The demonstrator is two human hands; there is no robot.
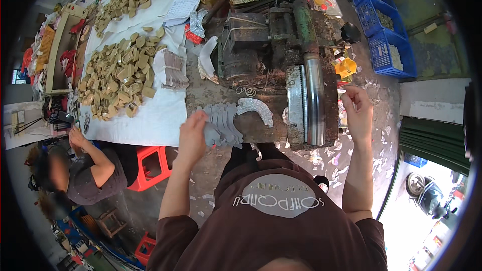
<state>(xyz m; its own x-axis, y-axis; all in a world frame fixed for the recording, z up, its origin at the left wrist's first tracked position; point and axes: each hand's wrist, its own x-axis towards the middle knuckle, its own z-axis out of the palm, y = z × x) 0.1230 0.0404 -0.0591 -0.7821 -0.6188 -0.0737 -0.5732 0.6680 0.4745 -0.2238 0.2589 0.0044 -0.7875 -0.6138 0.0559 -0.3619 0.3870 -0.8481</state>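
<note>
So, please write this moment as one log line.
left hand: on stack of grey curved pieces | right hand: raised beside machine roller, fingers curled, contents unclear | bench: one curved piece lies apart

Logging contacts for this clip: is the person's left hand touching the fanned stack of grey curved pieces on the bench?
Touching. The head view shows the left hand resting on the grey curved pieces, its fingers overlapping their near edge.

A glossy smooth metal roller [315, 100] sits on a rusty, rough machine [266, 35]; grey matt curved pieces [223, 123].
</note>
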